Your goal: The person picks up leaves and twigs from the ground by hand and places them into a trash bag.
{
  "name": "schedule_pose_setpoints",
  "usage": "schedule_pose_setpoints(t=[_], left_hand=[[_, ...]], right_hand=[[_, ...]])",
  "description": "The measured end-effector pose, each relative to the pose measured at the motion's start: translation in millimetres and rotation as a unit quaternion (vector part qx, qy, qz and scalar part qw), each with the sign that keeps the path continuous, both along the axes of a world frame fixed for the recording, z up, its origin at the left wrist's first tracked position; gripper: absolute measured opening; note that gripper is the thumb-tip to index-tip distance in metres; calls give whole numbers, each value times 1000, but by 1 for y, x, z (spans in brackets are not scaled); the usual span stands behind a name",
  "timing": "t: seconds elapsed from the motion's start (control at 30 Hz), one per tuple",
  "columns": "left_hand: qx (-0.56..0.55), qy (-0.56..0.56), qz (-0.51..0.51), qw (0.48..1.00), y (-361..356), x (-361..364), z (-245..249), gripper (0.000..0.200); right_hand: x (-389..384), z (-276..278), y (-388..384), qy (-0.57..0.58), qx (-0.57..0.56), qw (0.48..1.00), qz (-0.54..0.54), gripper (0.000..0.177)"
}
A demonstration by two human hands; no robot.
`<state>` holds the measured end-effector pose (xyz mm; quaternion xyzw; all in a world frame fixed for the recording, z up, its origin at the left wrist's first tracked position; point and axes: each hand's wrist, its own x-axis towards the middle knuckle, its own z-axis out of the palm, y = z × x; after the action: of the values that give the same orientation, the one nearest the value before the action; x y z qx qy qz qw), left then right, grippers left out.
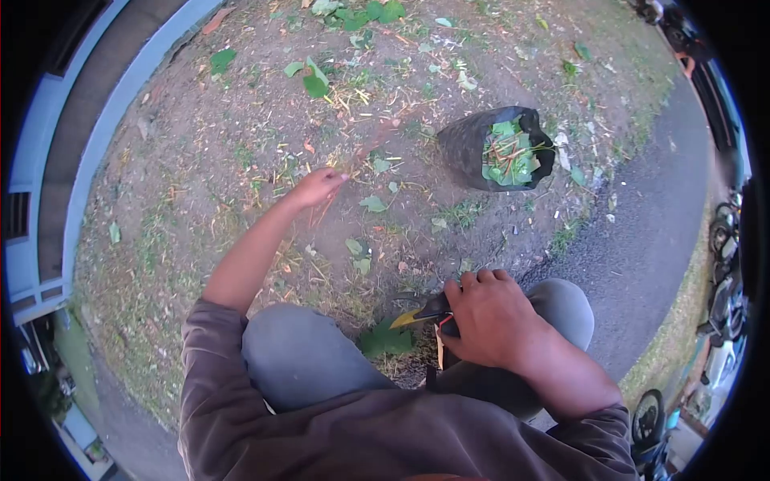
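My left hand (319, 188) reaches forward over the littered soil, its fingers pinched together. Thin reddish stems (322, 212) show just beneath the fingers and appear to be in its grip. Beyond the fingertips a reddish streak is blurred. Close to my right knee, my right hand (491, 322) is wrapped round pruning shears (409, 318) with a yellow blade and dark, red-marked handles. The blade points left, above a large green leaf (387, 339) on the ground between my knees. Ahead and to the right, a black planting bag (465, 152) holds cut green leaves and reddish stems (510, 154).
Cut stems and loose leaves (316, 80) lie scattered across the soil and grass. A paved path (634, 216) runs along the right, with parked motorcycles (726, 297) beyond it. A pale blue building edge (100, 128) stands at the left.
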<state>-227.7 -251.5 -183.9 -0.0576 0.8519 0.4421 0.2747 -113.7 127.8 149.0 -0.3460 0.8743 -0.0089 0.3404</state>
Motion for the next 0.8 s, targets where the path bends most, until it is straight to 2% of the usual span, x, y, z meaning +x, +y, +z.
schedule_pose_setpoints(t=[0.03, 0.07, 0.13, 0.27, 0.37, 0.43, 0.47, 0.53, 0.57, 0.7, 0.8], left_hand=[[-6, -12, -39, 999, 2, 5, 8, 50], [-20, -24, -32, 999, 6, 13, 16, 50], [-77, 64, -24, 995, 21, 12, 37, 56], [-173, 114, -9, 978, 39, 19, 72, 51], [-190, 154, 44, 969, 57, 16, 133, 48], [-192, 185, 113, 957, 71, 5, 175, 41], [-204, 187, 112, 954, 71, -2, 185, 41], [-123, 203, 271, 933, 70, -17, 207, 35], [-68, 211, 285, 932, 68, -24, 217, 34], [-45, 185, 318, 929, 80, -32, 255, 29], [-39, 224, 280, 933, 102, -51, 290, 27]], right_hand=[[-3, -2, 10, 9, -10, 1000, 4, 53], [-8, -2, 17, -2, -25, 1000, 10, 53], [-25, 0, 32, -42, 28, 998, 43, 57], [-45, -8, 59, -41, 2, 996, 74, 59], [-60, -11, 73, -43, -48, 995, 76, 60], [-68, -14, 83, -58, -63, 993, 78, 55], [-73, -16, 86, -56, -75, 992, 81, 55], [-82, -18, 89, -62, -91, 992, 53, 45], [-88, -19, 87, -60, -100, 992, 54, 45], [-112, -12, 63, -133, -88, 982, 96, 49], [-118, -20, 55, -140, -108, 978, 114, 49]])
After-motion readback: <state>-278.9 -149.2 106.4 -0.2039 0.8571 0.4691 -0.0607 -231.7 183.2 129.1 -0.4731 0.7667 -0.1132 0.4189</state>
